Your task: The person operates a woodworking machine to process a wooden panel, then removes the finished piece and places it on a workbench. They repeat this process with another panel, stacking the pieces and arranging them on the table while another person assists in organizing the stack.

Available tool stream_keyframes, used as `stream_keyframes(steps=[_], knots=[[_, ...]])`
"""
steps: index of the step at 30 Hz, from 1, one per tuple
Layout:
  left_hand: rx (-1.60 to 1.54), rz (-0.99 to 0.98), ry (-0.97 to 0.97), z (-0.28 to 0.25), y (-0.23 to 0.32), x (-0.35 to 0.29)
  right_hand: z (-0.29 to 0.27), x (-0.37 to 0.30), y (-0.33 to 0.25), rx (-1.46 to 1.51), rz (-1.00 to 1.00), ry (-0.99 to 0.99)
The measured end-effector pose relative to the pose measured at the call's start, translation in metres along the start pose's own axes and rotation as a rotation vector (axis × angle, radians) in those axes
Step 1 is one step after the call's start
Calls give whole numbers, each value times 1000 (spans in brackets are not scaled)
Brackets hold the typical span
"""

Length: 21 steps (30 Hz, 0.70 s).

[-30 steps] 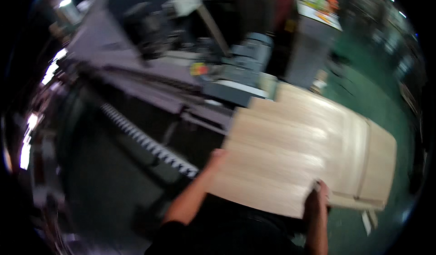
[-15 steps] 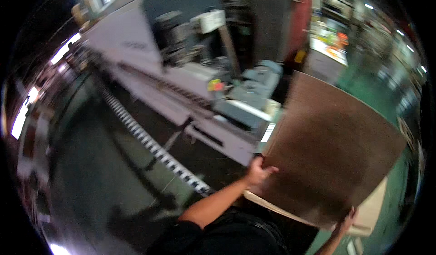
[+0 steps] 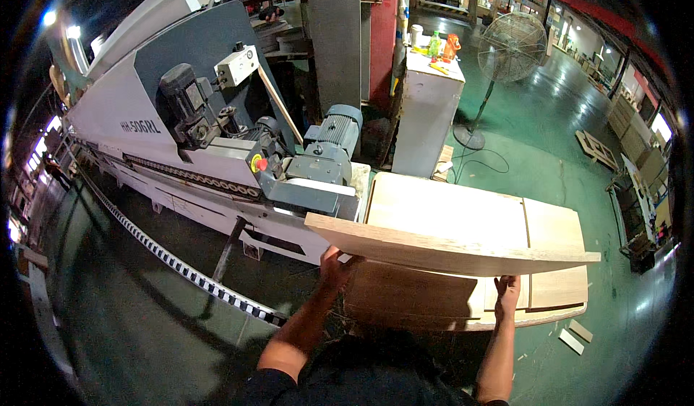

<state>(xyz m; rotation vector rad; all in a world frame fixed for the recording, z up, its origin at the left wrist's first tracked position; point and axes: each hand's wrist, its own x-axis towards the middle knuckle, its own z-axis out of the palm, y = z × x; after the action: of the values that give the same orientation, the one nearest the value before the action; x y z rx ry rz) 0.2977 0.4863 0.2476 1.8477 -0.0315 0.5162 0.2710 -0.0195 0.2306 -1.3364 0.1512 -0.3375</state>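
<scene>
A thick wooden panel (image 3: 448, 248) is tilted so that its long pale edge faces me. My left hand (image 3: 334, 268) grips it near its left end, some of the fingers hidden behind it. Under the right part of the same edge, my right hand (image 3: 507, 290) holds on from below, its fingertips hidden by the wood. Beneath and beyond the held panel lies a stack of pale boards (image 3: 448, 207), with a brown face (image 3: 405, 294) on the near side partly in shadow. I cannot tell whether the held panel touches the stack.
Left of the stack runs a long white machine (image 3: 137, 124) with a grey motor (image 3: 340, 133) at its near end. A grey cabinet (image 3: 426, 117) and a standing fan (image 3: 512, 48) are behind. Wood offcuts (image 3: 571, 341) lie on the green floor at right.
The panel has turned from showing its broad brown face to showing its edge, still between both hands. My view has swung right, and the stack beneath shows more.
</scene>
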Motion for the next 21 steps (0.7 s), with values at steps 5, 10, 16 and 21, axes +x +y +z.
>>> stream_keyframes(steps=[5, 10, 16, 21], knots=[[156, 85, 25, 6, -30, -13, -16, -8, 20, -7, 35, 101], [-189, -47, 25, 12, -58, 0, -7, 8, 9, -287, 69, 34], [-417, -140, -41, 18, -34, 6, 20, -6, -106, -149, 55, -121], [-271, -183, -100, 15, -51, -1, 41, -3, -226, -16, -533, -191]])
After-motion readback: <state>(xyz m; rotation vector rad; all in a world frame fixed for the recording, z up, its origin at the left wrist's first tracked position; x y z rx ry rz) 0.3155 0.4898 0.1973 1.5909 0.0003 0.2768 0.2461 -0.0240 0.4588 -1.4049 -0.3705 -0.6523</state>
